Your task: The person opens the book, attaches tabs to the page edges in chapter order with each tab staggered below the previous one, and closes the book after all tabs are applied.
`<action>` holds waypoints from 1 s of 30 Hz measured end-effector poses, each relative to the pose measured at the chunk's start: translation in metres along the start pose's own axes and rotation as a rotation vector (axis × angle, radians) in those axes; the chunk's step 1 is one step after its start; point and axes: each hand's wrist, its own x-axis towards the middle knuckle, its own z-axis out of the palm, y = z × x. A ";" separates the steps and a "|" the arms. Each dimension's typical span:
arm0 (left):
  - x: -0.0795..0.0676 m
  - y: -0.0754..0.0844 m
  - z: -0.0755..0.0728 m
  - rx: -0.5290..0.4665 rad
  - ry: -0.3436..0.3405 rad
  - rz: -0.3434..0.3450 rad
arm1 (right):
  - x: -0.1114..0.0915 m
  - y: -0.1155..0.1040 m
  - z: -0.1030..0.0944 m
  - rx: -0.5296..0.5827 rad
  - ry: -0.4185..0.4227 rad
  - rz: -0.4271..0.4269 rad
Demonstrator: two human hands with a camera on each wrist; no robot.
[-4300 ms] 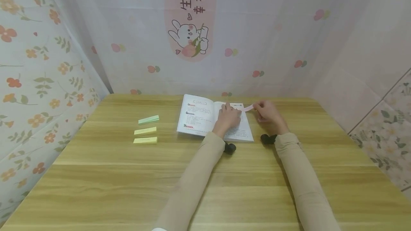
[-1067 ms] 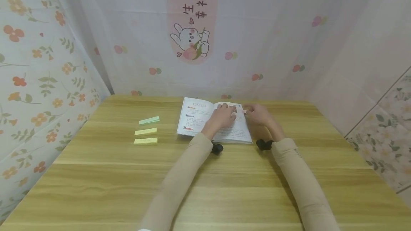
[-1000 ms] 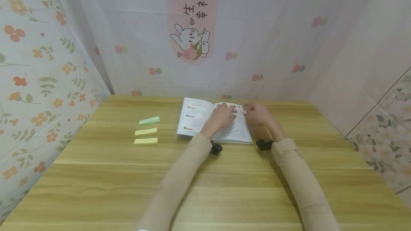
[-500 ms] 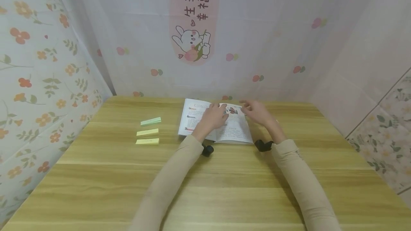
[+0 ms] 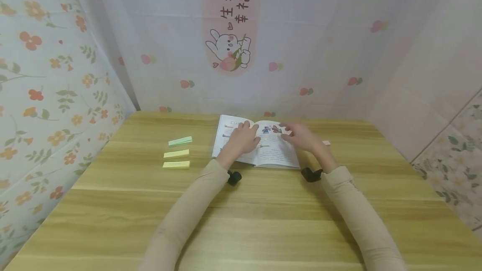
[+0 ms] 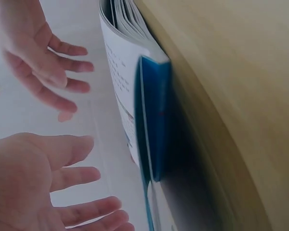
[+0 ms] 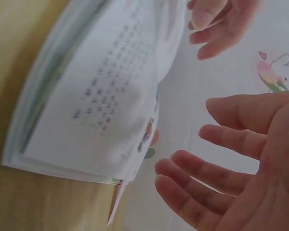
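Note:
An open book (image 5: pixel 276 149) with printed text and small coloured pictures lies near the back of the table. My left hand (image 5: pixel 241 140) hovers over its left page, fingers spread; the left wrist view shows the left hand's palm (image 6: pixel 19 185) beside the book's blue cover (image 6: pixel 159 115). At the right page's upper outer edge is my right hand (image 5: pixel 301 136), holding nothing. Its fingers (image 7: pixel 202 187) are loosely bent in the right wrist view. From the page edge there a pink sticky strip (image 7: pixel 117 202) sticks out.
Left of the book lie a green sticky-note strip pad (image 5: pixel 180 141) and two yellow strip pads, one yellow pad (image 5: pixel 176 154) above the other yellow pad (image 5: pixel 176 164). A pink piece (image 5: pixel 326 142) shows past the right wrist. Patterned curtains (image 5: pixel 165 20) bound the wooden table (image 5: pixel 256 216).
My left hand has moved left from the right page to the left page, uncovering the pictures. The right hand has let go of the pink strip it was pinching and moved onto the page edge.

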 end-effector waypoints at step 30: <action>-0.046 -0.030 -0.002 0.007 -0.063 0.008 | -0.032 -0.006 0.021 -0.190 -0.157 -0.089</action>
